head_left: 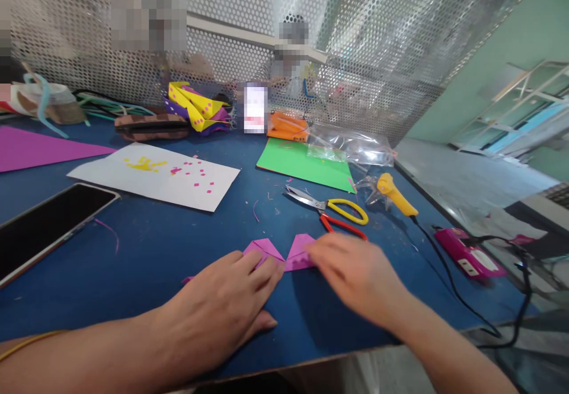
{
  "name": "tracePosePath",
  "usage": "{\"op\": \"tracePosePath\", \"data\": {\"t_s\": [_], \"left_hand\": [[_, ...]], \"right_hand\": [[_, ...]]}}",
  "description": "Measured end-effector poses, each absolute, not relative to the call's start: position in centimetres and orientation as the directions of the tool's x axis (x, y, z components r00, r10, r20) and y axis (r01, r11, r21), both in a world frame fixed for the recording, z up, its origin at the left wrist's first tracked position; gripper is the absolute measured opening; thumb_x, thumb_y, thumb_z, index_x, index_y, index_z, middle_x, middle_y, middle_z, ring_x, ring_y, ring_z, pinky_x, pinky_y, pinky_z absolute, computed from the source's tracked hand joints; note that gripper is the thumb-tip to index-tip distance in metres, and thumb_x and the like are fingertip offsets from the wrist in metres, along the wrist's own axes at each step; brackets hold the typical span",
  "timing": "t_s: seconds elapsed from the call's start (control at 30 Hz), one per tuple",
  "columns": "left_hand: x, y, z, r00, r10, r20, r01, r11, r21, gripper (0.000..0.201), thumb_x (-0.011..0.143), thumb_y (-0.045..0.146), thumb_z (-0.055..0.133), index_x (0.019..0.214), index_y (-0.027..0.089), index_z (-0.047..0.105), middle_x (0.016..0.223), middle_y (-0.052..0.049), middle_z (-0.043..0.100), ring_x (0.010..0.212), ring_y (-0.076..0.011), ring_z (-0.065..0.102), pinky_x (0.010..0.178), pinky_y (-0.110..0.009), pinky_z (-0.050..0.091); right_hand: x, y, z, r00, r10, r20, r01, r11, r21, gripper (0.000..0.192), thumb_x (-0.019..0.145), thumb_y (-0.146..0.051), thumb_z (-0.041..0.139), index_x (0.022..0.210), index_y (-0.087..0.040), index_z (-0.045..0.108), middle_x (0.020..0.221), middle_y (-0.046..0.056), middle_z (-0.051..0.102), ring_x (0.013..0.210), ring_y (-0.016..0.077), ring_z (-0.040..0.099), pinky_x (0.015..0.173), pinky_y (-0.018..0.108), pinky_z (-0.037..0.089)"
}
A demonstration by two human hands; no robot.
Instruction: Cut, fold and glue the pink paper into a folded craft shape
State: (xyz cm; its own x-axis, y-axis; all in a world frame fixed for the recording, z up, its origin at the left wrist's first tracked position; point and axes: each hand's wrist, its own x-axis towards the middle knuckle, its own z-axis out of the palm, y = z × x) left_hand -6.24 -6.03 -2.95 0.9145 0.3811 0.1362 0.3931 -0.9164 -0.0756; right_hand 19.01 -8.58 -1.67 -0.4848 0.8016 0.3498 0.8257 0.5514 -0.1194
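Observation:
A folded magenta paper piece lies on the blue table near its front edge. My left hand lies flat on the paper's left part, fingers spread and pressing down. The fingertips of my right hand, which is blurred, touch the paper's right fold. Just behind my right hand lie scissors with one yellow and one red handle, blades pointing left.
A dark phone lies at the left. Behind are a white sheet with paper bits, a magenta sheet, a green sheet, a plastic bag, a yellow glue gun with black cord, and a pink device.

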Motion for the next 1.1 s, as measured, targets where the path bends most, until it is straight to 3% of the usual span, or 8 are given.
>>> {"op": "tracePosePath", "data": {"t_s": [0.17, 0.27, 0.33, 0.43, 0.6, 0.97, 1.0, 1.1], "left_hand": [[-6.4, -5.6, -2.9, 0.905, 0.385, 0.18, 0.395, -0.918, -0.024, 0.04, 0.092, 0.043, 0.063, 0.123, 0.018, 0.06, 0.11, -0.009, 0.066, 0.095, -0.0271, 0.058, 0.075, -0.039, 0.046], [-6.4, -5.0, -3.1, 0.9, 0.372, 0.228, 0.382, -0.924, -0.001, 0.028, 0.097, 0.021, 0.047, 0.123, 0.019, 0.059, 0.104, -0.008, 0.065, 0.09, -0.0244, 0.058, 0.072, -0.036, 0.046], [-6.5, -4.5, -3.3, 0.889, 0.383, 0.25, 0.382, -0.923, 0.056, 0.037, 0.096, 0.008, 0.035, 0.12, 0.022, 0.06, 0.099, -0.005, 0.064, 0.084, -0.0208, 0.058, 0.07, -0.033, 0.045], [-6.8, -4.0, -3.4, 0.854, 0.437, 0.282, 0.4, -0.898, 0.183, 0.04, 0.098, 0.009, 0.03, 0.116, 0.025, 0.062, 0.099, -0.004, 0.065, 0.082, -0.018, 0.058, 0.068, -0.029, 0.045], [-7.0, -3.8, -4.1, 0.788, 0.493, 0.369, 0.374, -0.859, 0.349, 0.031, 0.104, 0.022, 0.034, 0.109, 0.023, 0.064, 0.095, -0.003, 0.065, 0.083, -0.0159, 0.059, 0.069, -0.026, 0.045], [-6.9, -4.0, -3.4, 0.783, 0.522, 0.339, 0.367, -0.827, 0.426, 0.033, 0.1, 0.012, 0.035, 0.101, 0.024, 0.066, 0.092, -0.001, 0.066, 0.083, -0.0168, 0.057, 0.07, -0.028, 0.041], [-6.9, -4.0, -3.4, 0.775, 0.536, 0.334, 0.38, -0.818, 0.431, 0.032, 0.099, 0.012, 0.036, 0.1, 0.024, 0.065, 0.093, -0.001, 0.066, 0.084, -0.0171, 0.057, 0.072, -0.029, 0.041], [-6.9, -3.9, -3.3, 0.761, 0.575, 0.301, 0.409, -0.785, 0.465, 0.022, 0.099, 0.017, 0.044, 0.098, 0.024, 0.065, 0.095, 0.0, 0.066, 0.086, -0.0173, 0.057, 0.075, -0.029, 0.041]], "right_hand": [[24.3, -4.2, 0.1, -0.149, 0.971, 0.189, 0.987, 0.134, 0.09, 0.021, 0.091, -0.023, 0.06, 0.108, -0.021, 0.071, 0.109, 0.008, 0.071, 0.098, 0.0248, 0.068, 0.083, 0.037, 0.052], [27.5, -3.3, 0.5, 0.076, 0.958, 0.276, 0.982, -0.12, 0.148, 0.029, 0.093, -0.024, 0.051, 0.115, -0.015, 0.067, 0.115, 0.018, 0.067, 0.1, 0.0324, 0.066, 0.079, 0.042, 0.05], [29.8, -2.9, 0.7, 0.257, 0.914, 0.315, 0.931, -0.321, 0.174, 0.034, 0.092, -0.023, 0.048, 0.118, -0.008, 0.063, 0.111, 0.025, 0.065, 0.099, 0.0365, 0.065, 0.076, 0.043, 0.047], [32.9, -1.7, 0.6, 0.422, 0.881, 0.215, 0.868, -0.461, 0.187, 0.028, 0.083, -0.024, 0.056, 0.105, -0.009, 0.066, 0.097, 0.022, 0.068, 0.087, 0.0342, 0.067, 0.067, 0.037, 0.044], [35.0, -0.3, -0.5, 0.457, 0.883, 0.109, 0.871, -0.469, 0.146, 0.025, 0.079, -0.022, 0.06, 0.101, -0.013, 0.068, 0.097, 0.017, 0.069, 0.085, 0.0298, 0.066, 0.063, 0.032, 0.039], [31.3, -3.3, 1.7, 0.466, 0.724, 0.509, 0.855, -0.516, -0.05, 0.046, 0.094, -0.033, 0.046, 0.125, 0.0, 0.055, 0.117, 0.03, 0.06, 0.107, 0.0384, 0.061, 0.081, 0.044, 0.044], [30.6, -3.9, 1.9, 0.429, 0.716, 0.55, 0.885, -0.456, -0.097, 0.043, 0.095, -0.034, 0.047, 0.122, -0.003, 0.058, 0.114, 0.026, 0.062, 0.108, 0.036, 0.061, 0.084, 0.043, 0.045], [27.6, -5.8, 2.2, 0.203, 0.807, 0.554, 0.864, 0.118, -0.489, 0.025, 0.092, -0.036, 0.06, 0.107, -0.017, 0.066, 0.095, 0.011, 0.07, 0.079, 0.0226, 0.067, 0.075, 0.037, 0.052]]}}
